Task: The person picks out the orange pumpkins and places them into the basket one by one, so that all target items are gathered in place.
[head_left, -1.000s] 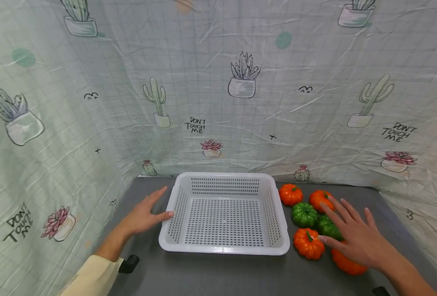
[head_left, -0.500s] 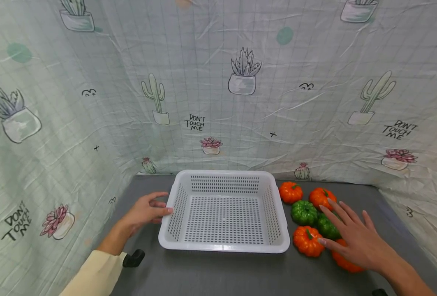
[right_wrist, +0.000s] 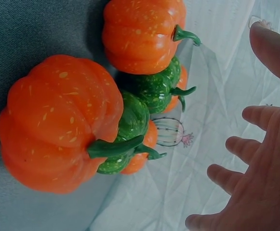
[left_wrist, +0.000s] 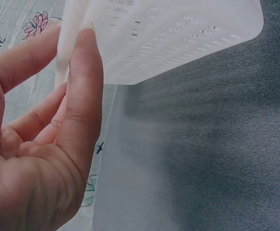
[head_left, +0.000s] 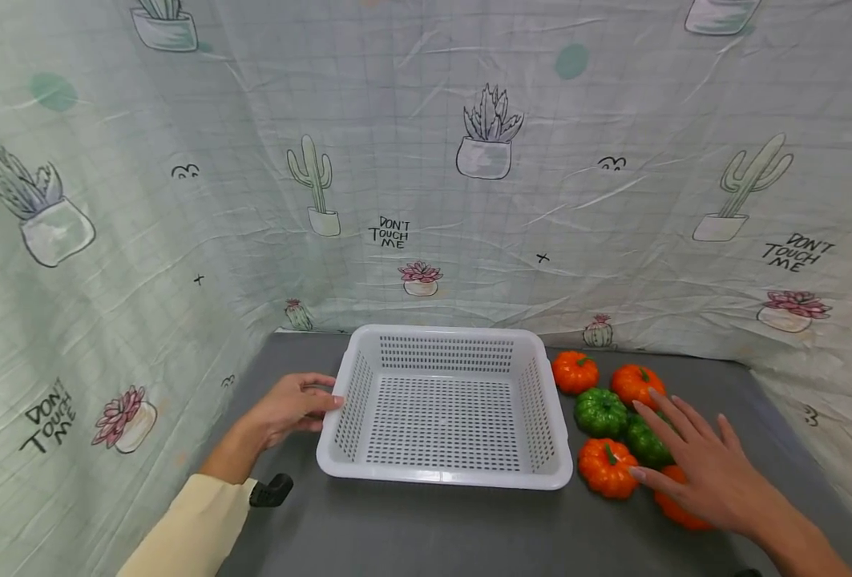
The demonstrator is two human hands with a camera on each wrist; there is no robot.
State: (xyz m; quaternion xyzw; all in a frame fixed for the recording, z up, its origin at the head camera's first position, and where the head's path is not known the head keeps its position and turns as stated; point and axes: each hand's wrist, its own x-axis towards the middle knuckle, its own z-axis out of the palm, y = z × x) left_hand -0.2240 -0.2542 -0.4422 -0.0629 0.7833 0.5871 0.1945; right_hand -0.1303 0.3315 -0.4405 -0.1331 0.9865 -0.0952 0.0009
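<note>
My left hand [head_left: 292, 407] grips the left rim of the white perforated plastic basket [head_left: 443, 476]. In the left wrist view the thumb lies on one side of the basket's edge [left_wrist: 197, 38], with fingers on the other side. Nothing lies in the basket. My right hand [head_left: 710, 477] hovers with spread fingers over small pumpkins to the basket's right, holding nothing. Several are orange, such as the front orange pumpkin [head_left: 606, 473], and two are green, including a green pumpkin [head_left: 601, 413]. In the right wrist view an orange pumpkin [right_wrist: 58, 120] sits apart from the fingers.
A dark grey tabletop [head_left: 411, 533] lies under everything. Behind and to the left hangs a pale curtain [head_left: 368, 104] printed with cacti. A black strap end [head_left: 271, 490] sticks out at the left cuff.
The left hand's fingers have curled from straight onto the basket's left rim. My right hand stays above the pumpkins. The head view has shifted slightly.
</note>
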